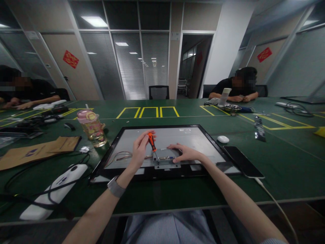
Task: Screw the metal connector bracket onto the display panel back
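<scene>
In front of me a flat display panel lies back side up, with a black frame around its grey metal back. A metal box with a row of ports sits near its front edge. My left hand is closed on an orange-and-black screwdriver, which points down. Its tip meets the box's left front, beside the ports. Across the box's right side lies my right hand, thumb at the front by a blue port and fingers over the top, gripping it. Thin wires run to the box from the left.
Left of the panel are a pink-lidded bottle, a brown paper bag and a white power strip with black cables. A phone on a charging cable and a white earbud case lie right. Two people sit across the table.
</scene>
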Motion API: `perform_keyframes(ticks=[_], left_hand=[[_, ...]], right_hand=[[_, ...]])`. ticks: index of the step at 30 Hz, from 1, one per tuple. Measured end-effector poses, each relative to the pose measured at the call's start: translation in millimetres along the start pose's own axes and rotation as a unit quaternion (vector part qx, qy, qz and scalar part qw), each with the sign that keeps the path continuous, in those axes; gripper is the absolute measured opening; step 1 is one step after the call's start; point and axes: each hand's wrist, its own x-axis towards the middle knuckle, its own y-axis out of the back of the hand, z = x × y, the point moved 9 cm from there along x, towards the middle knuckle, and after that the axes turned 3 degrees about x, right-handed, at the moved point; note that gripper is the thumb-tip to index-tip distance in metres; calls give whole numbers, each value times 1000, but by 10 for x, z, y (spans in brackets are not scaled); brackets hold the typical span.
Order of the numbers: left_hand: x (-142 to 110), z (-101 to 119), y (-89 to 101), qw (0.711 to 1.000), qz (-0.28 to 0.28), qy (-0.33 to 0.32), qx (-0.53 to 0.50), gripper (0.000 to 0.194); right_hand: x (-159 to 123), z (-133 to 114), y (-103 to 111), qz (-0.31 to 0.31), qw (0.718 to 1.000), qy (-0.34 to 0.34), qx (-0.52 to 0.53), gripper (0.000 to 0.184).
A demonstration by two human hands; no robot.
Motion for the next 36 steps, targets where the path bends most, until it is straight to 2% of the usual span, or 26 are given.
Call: perform_keyframes(ticks=[3,8,14,21,28,32,36], left_hand=[[-6,15,11,1000,1,-4,30,29],[-9,77,85,993,42,-35,102,19],[-10,68,69,999,38,-29,26,28],[2,84,113,995,47,-30,81,19],[35,56,32,999,17,-1,-48,28],[27,28,36,1000,9,9,-20,27],[26,14,76,1000,22,1,2,22]], right_hand=[[-10,-46,1,-2,1000,7,0,77],[-5,-74,3,-2,1000,21,-5,74],[-1,-58,2,-2,1000,21,-8,75],[-1,-13,-4,-2,1000,14,1,77],[15,-7,-9,-4,1000,23,-8,75],[13,30,-11,-3,1000,5,-10,78],[4,-22,-3,2,1000,20,-12,79]])
